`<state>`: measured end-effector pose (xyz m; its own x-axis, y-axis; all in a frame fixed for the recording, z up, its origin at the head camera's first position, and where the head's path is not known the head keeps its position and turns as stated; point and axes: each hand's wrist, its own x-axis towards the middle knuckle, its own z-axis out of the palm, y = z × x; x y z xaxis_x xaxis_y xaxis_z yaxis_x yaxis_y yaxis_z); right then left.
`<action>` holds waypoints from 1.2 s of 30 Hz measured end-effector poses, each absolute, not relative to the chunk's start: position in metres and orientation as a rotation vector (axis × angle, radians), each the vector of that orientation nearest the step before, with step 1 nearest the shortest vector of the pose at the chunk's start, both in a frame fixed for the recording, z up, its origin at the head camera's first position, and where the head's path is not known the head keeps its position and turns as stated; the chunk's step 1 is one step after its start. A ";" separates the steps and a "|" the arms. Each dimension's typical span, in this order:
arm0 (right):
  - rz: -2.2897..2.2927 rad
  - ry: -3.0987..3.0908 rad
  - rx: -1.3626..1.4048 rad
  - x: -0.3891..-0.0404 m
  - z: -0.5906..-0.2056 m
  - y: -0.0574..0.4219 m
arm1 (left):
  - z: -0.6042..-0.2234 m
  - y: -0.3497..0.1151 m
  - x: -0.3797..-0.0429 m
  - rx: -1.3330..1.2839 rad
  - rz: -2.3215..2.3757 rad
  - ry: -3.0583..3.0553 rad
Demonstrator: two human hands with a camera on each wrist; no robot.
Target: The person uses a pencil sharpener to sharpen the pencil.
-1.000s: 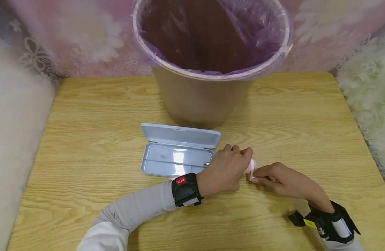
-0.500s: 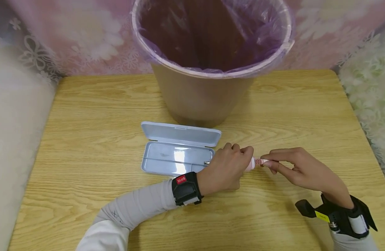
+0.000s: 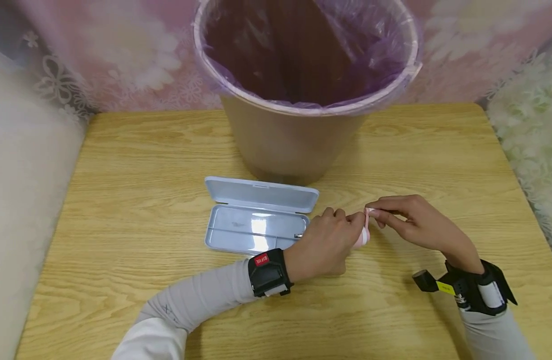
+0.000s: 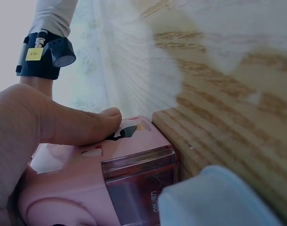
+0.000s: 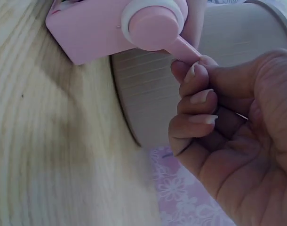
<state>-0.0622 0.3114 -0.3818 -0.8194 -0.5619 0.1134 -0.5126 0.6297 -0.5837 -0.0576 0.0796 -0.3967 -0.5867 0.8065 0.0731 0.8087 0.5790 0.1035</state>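
My left hand [image 3: 325,241] grips a pink pencil sharpener [image 4: 134,141] on the table from above, its thumb along the top. A clear dark-tinted shavings drawer [image 4: 141,188] shows on the sharpener's side. My right hand [image 3: 411,220] pinches the end of the pink crank [image 5: 183,49] between thumb and fingertips, the other fingers curled below. In the head view the crank points away from me, towards the far side. A pale blue pencil case [image 3: 235,227] lies open to the left, lid raised. Beside my left hand, a small shiny metal piece [image 3: 298,235] overlaps the case's right end.
Behind the pencil case stands a large beige bin [image 3: 294,145] lined with a purple plastic bag [image 3: 379,50]. The wood-grain table [image 3: 136,165] ends at a pink flowered backdrop [image 3: 136,50].
The crank has swung from pointing towards me, round to the side, and now points away from me, my right hand circling with it. My left hand stays on the sharpener.
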 end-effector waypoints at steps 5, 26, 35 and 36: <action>-0.979 2.741 -0.935 -0.069 -0.391 0.312 | -0.396 0.079 -0.057 -1.418 -0.164 -2.785; -1.005 2.345 -0.980 -0.036 -0.411 0.307 | -0.398 0.080 -0.056 -1.375 -0.221 -2.782; -1.131 2.270 -1.111 -0.033 -0.377 0.318 | -0.399 0.081 -0.057 -1.391 -0.239 -2.779; -1.132 2.315 -1.114 -0.035 -0.374 0.319 | -0.400 0.081 -0.057 -1.392 -0.242 -2.779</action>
